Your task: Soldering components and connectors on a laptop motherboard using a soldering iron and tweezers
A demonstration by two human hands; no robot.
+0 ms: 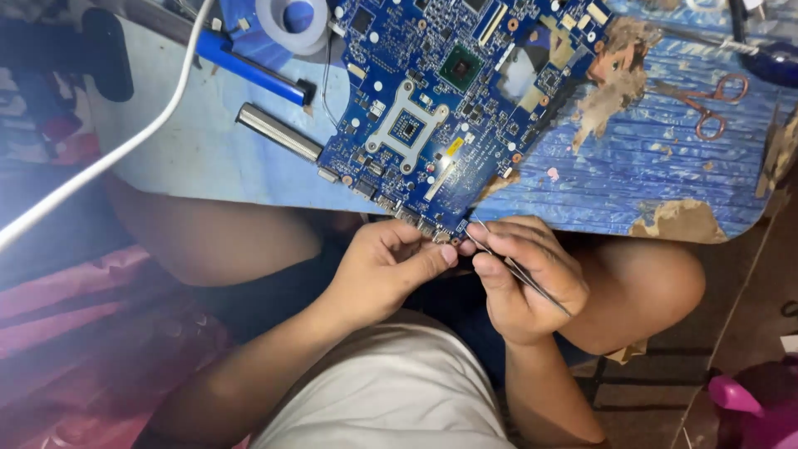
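While a large blue printed circuit board lies flat on a worn blue tabletop, its near corner jutting just over the table's front edge, a seated person works at that corner with both bare hands. Closed in a pinch, the right hand grips a pair of slim metal tweezers, whose tips point up at the board's lower edge while the long shaft runs back across the palm. Thumb and fingers of the left hand are curled together right at the same corner, fingertips touching the board's edge beside the tweezer tips; whether they hold a small part cannot be made out.

On the board sit a square silver-framed processor socket and, farther back, a small dark green chip. Just left of the board rests a ribbed silver metal bar, and behind it a blue cylindrical tool handle and a roll of pale tape. A white cable sweeps across the table's left side. Well to the right lie rusty small scissors, near patches where the table's blue surface has peeled to brown. Bare knees show under the table edge, a light grey shirt fills the foreground, and a pink plastic object sits at the lower right on the floor.
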